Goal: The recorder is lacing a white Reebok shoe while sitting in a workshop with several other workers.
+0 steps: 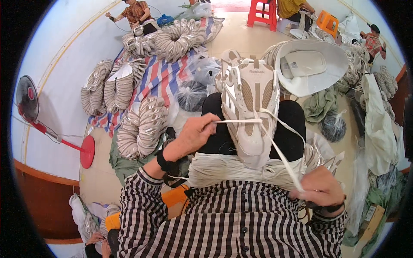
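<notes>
A beige and white shoe upper (256,88) lies on my lap between my knees, toe toward me, with more uppers stacked beneath its far end. A flat white shoelace (286,163) runs through its front eyelets. My left hand (194,134) is closed on one stretch of the lace, pulled out level to the left. Lower right, my right hand (320,187) grips another stretch, drawn taut toward me; its fingers are slightly blurred. A loop of lace hangs slack to the right of the upper. Across my lap lies a thick bundle of white laces (232,171).
Coiled stacks of uppers (142,127) stand at left, some on a striped sheet (157,79). A red fan (88,151) is far left. To the right sits a white basin-like container (337,64) with a pale pad inside. Co-workers sit beyond, near a red stool (262,16).
</notes>
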Demonstrator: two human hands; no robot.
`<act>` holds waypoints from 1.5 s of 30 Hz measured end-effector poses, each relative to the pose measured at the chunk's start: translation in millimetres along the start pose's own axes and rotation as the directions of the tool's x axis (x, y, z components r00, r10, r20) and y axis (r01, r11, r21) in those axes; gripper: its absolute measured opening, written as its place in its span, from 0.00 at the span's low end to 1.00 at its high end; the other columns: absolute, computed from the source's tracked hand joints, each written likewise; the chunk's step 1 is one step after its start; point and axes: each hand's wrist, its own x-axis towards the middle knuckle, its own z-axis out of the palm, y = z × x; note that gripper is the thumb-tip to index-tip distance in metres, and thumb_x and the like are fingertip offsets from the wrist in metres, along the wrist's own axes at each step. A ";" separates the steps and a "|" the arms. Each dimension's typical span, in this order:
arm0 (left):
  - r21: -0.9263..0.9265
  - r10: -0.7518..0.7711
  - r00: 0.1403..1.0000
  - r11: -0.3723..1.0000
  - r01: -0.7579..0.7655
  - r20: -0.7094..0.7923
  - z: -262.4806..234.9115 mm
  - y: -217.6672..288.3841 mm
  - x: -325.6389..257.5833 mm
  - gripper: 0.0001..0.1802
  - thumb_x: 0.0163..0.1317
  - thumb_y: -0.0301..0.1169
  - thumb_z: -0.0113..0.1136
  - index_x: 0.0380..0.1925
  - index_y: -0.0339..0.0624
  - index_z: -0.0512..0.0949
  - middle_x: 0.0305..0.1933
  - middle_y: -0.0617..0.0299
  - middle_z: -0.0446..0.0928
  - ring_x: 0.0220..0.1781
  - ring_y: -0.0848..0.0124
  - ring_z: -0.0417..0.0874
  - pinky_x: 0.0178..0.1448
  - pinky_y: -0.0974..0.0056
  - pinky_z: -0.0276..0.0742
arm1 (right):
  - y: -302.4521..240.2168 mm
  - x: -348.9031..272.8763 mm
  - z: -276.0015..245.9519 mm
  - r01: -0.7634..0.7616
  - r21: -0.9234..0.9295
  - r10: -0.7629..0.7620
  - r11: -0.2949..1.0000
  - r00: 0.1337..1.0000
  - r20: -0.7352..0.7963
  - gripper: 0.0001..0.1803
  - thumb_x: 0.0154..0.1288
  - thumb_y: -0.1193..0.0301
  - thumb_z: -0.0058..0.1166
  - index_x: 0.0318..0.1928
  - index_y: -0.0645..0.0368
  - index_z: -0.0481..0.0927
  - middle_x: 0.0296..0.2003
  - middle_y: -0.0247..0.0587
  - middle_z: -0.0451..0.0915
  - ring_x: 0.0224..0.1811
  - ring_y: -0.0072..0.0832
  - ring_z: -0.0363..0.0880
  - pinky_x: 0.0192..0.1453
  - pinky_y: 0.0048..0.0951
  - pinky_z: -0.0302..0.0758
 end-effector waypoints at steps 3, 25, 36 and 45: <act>-0.083 0.033 0.998 0.996 -0.038 -0.061 -10.8 -4.3 -4.9 0.10 0.66 0.21 0.50 0.45 0.39 0.77 0.26 0.61 0.79 0.28 0.73 0.80 0.36 0.69 0.76 | 3.2 -31.3 -26.2 0.266 0.276 -0.225 0.924 0.959 -0.172 0.16 0.62 0.67 0.64 0.26 0.69 0.83 0.23 0.51 0.82 0.20 0.36 0.80 0.21 0.32 0.70; 0.547 0.065 0.967 0.833 0.084 -0.248 -85.7 -80.5 -49.2 0.15 0.59 0.18 0.50 0.44 0.42 0.79 0.26 0.47 0.78 0.30 0.47 0.81 0.34 0.51 0.74 | 99.9 71.7 2.1 -0.395 -0.698 0.064 0.597 0.891 -0.449 0.07 0.63 0.73 0.56 0.41 0.58 0.75 0.34 0.46 0.79 0.34 0.48 0.80 0.33 0.45 0.74; 0.708 0.012 0.947 0.666 0.232 -0.322 -129.5 -110.3 -105.1 0.08 0.64 0.25 0.52 0.41 0.40 0.78 0.24 0.46 0.77 0.27 0.48 0.79 0.31 0.52 0.71 | 87.6 18.5 -38.0 -0.518 -0.198 0.419 0.832 0.821 -0.388 0.10 0.60 0.72 0.61 0.39 0.65 0.79 0.28 0.46 0.80 0.28 0.29 0.76 0.33 0.32 0.71; 0.775 -0.070 0.878 0.441 0.453 -0.474 -174.2 -135.1 -128.2 0.06 0.59 0.27 0.50 0.30 0.39 0.76 0.25 0.44 0.79 0.33 0.46 0.82 0.37 0.44 0.74 | 128.7 -102.6 -131.5 -0.693 -0.721 -0.098 0.007 0.717 -0.690 0.18 0.67 0.75 0.51 0.57 0.64 0.76 0.56 0.58 0.77 0.58 0.53 0.77 0.59 0.42 0.76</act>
